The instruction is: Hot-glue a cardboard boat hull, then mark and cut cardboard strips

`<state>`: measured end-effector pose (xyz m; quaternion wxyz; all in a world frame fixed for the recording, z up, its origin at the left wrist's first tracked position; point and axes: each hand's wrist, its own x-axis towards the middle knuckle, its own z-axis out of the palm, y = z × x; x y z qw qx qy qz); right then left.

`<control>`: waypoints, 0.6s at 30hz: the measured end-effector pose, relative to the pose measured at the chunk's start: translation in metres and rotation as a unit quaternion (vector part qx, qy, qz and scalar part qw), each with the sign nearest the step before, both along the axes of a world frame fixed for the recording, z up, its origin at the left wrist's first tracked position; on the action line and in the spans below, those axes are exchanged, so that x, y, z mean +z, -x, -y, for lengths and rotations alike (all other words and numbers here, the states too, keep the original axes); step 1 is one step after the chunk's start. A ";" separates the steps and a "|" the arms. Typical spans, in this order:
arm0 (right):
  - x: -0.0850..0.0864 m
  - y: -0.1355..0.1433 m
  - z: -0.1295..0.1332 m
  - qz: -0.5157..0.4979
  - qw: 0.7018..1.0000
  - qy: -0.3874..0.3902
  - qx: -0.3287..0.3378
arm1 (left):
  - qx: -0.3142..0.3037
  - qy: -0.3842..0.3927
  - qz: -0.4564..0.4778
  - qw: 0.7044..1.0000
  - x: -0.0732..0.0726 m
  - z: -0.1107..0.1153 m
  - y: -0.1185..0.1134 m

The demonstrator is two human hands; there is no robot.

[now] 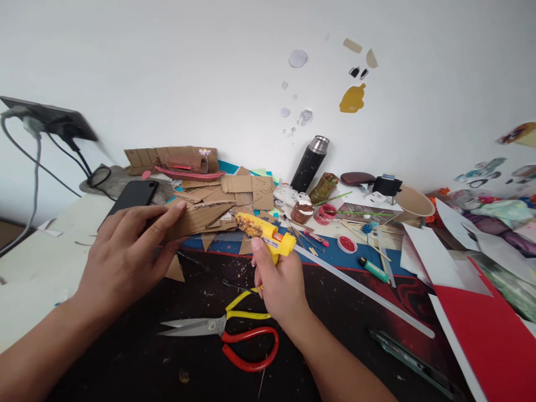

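Evidently, left hand [125, 251] pinches cardboard piece [201, 216], thumb against fingers | right hand [280, 273] curled round yellow glue gun [262, 230], its nozzle near the cardboard (stained, I note) | scissors [213, 326] below, on dark mat [138, 365]

Scissors [213, 327]: lie on the desk mat [138, 363], before the cardboard scraps [243, 188]. Smartphone [136, 196]: left of the scraps. Model boat [190, 172]: behind the scraps. Vacuum flask [309, 164]: right of the boat, behind the paint pots [325, 214]. Wall socket [50, 118]: on the wall [188, 72], far left.
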<state>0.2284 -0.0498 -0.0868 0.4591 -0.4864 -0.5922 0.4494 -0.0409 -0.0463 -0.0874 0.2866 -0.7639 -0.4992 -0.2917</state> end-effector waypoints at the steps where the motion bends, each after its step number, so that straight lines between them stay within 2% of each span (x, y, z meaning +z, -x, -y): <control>1: 0.000 0.000 0.000 -0.002 1.000 0.007 -0.006 | 0.000 0.000 0.001 1.000 0.000 0.000 0.000; 18: 0.006 0.001 0.004 -0.038 0.998 0.042 -0.008 | -0.001 0.002 0.007 1.000 0.001 0.000 -0.001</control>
